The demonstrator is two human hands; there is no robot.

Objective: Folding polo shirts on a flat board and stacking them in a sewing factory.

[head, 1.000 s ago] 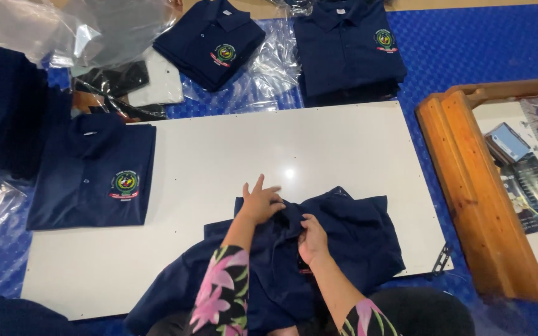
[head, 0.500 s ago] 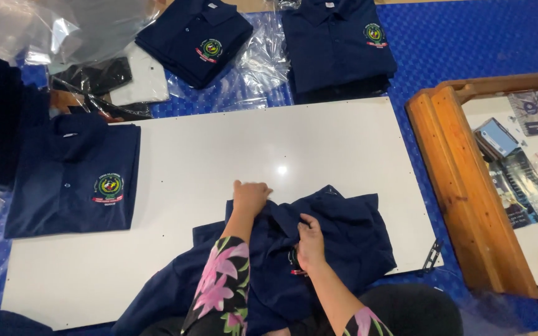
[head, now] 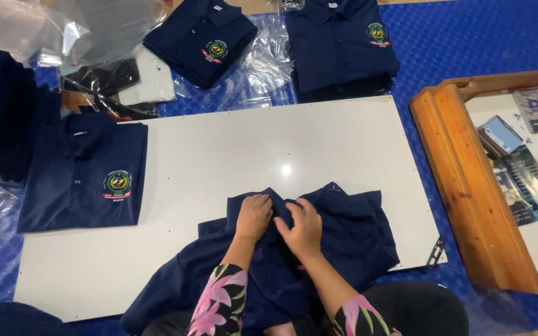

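A dark navy cotton polo shirt (head: pixel 344 242) lies rumpled and unfolded on the white rectangular desk (head: pixel 219 155), at the desk's near edge and a little right of its middle. Its cloth is bunched into soft ridges towards its centre, where both hands press on it side by side. One broad part spreads flat to the right, staying on the desk; another part trails off the desk's near edge to the lower left. The upper hem shows a small peak, possibly the collar, though the folds make that hard to tell. No badge shows on the upturned side.
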